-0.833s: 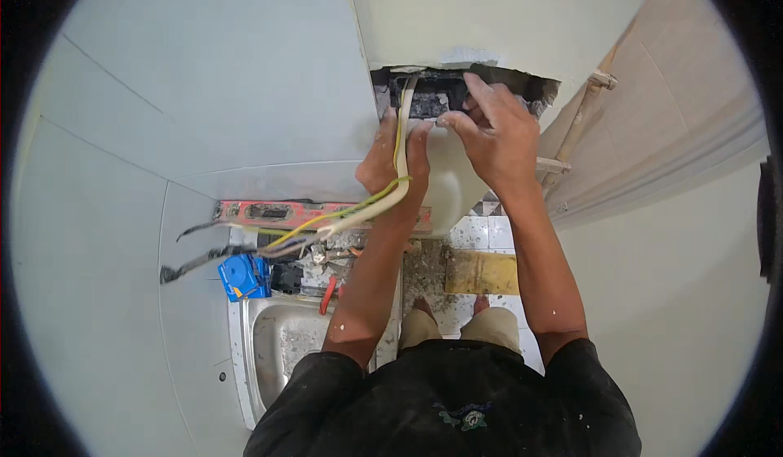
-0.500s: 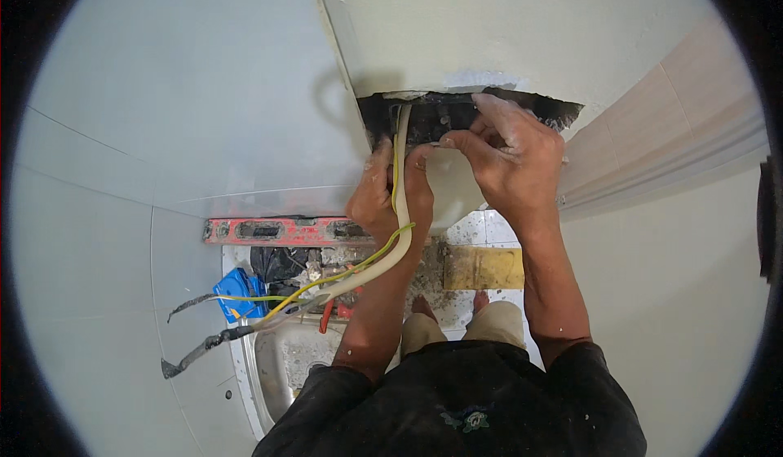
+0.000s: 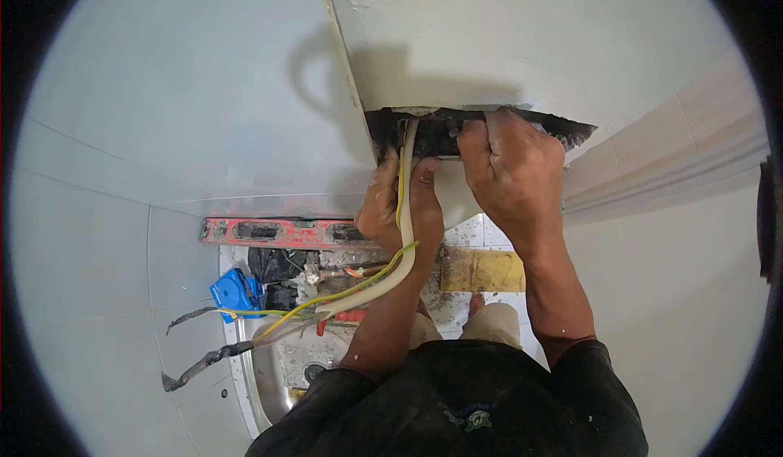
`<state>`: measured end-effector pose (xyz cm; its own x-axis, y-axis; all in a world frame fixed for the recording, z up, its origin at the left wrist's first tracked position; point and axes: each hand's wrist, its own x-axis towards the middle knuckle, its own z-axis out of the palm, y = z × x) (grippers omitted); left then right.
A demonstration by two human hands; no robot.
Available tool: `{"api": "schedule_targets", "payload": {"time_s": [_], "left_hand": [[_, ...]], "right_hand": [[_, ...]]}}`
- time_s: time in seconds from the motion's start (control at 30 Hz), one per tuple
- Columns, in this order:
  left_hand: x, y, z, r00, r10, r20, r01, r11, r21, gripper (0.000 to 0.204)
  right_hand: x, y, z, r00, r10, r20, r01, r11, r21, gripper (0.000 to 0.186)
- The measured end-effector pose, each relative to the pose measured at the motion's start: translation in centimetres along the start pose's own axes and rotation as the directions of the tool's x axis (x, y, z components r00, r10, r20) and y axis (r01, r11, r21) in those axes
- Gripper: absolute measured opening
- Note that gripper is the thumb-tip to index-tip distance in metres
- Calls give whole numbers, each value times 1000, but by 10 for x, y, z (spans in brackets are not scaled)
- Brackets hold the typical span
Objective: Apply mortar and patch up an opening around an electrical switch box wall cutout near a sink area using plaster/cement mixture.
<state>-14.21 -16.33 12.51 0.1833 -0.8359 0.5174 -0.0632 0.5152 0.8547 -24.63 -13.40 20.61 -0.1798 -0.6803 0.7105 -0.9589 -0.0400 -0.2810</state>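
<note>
A dark box sits in a ragged cutout in the pale panel. My left hand grips at the box's lower edge, thumb upward, behind a white cable. Beside it my right hand is closed, fingers bent into the opening's right part; what they hold is hidden. The cable hangs out of the hole with a yellow-green wire and ends in taped, stripped tails at the lower left.
Below lie a red spirit level, a blue box, scattered tools and debris beside a steel sink. A yellow board lies on the tiled floor by my feet. Walls stand close on left and right.
The opening and both hands appear lower in view. My right hand's fingers have bent from raised and spread into a tighter curl at the box. The cable's tails hang lower.
</note>
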Motion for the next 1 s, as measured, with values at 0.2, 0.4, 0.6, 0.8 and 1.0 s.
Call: {"api": "schedule_targets", "payload": {"time_s": [0.2, 0.4, 0.6, 0.8, 1.0], "left_hand": [[-2, 3, -7, 987, -147, 65, 142, 987, 74, 33], [-2, -11, 4, 996, -87, -26, 89, 990, 105, 14], [-11, -38, 14, 992, 106, -67, -106, 994, 0, 37], [-22, -23, 13, 982, -137, -126, 105, 966, -236, 39], [-12, 1, 29, 942, -174, -288, 61, 930, -361, 27]], "right_hand": [[2, -6, -2, 999, -1, 45, 3, 999, -36, 17], [6, -8, -8, 995, 83, 59, -90, 988, 129, 20], [-5, 15, -23, 978, 75, 195, -136, 937, 322, 23], [-14, 29, -10, 997, -16, 81, -20, 908, 419, 18], [-10, 36, -2, 995, -96, 30, 64, 832, 551, 14]]}}
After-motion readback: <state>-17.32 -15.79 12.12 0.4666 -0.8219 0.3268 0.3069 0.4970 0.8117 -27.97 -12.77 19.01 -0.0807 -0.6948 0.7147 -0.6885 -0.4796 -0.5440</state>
